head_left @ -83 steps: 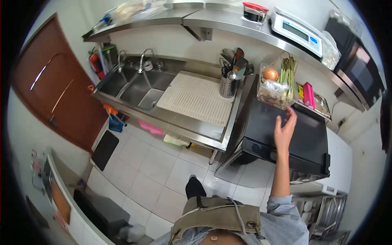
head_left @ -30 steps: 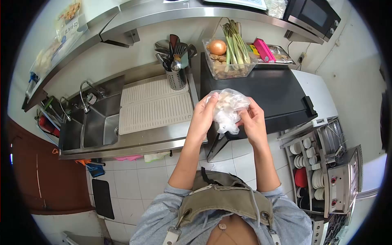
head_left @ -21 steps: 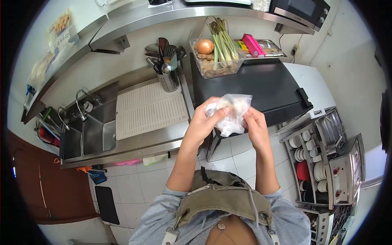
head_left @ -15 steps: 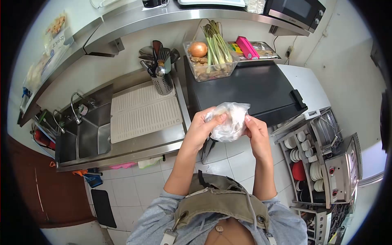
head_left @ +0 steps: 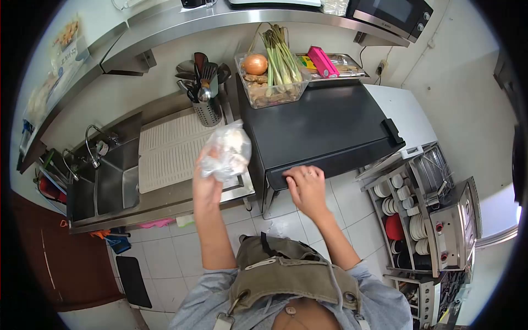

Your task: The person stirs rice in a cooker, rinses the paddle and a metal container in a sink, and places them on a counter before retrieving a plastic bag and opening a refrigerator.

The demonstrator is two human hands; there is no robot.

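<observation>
My left hand (head_left: 207, 184) is closed on a clear plastic bag (head_left: 228, 151) with something whitish inside, held up over the right end of the steel sink counter. My right hand (head_left: 307, 187) rests at the front top edge of the black fridge-like unit (head_left: 324, 124), its fingers bent over the edge. Whether those fingers grip the edge is hard to make out. At the back of the unit's top stands a clear plastic bin (head_left: 275, 98) with an onion (head_left: 255, 64), ginger-like roots and green stalks (head_left: 283, 58).
A ribbed drying mat (head_left: 170, 148) and a utensil holder (head_left: 208, 113) are beside the sink (head_left: 117, 187). Behind the unit's top lies a metal tray (head_left: 349, 66) with a pink box (head_left: 323, 62). A dish rack (head_left: 407, 214) stands at the right, a microwave (head_left: 393, 16) above.
My hands have parted. The left has carried the bag leftward over the counter edge; the right has let go of the bag and moved to the front edge of the black unit.
</observation>
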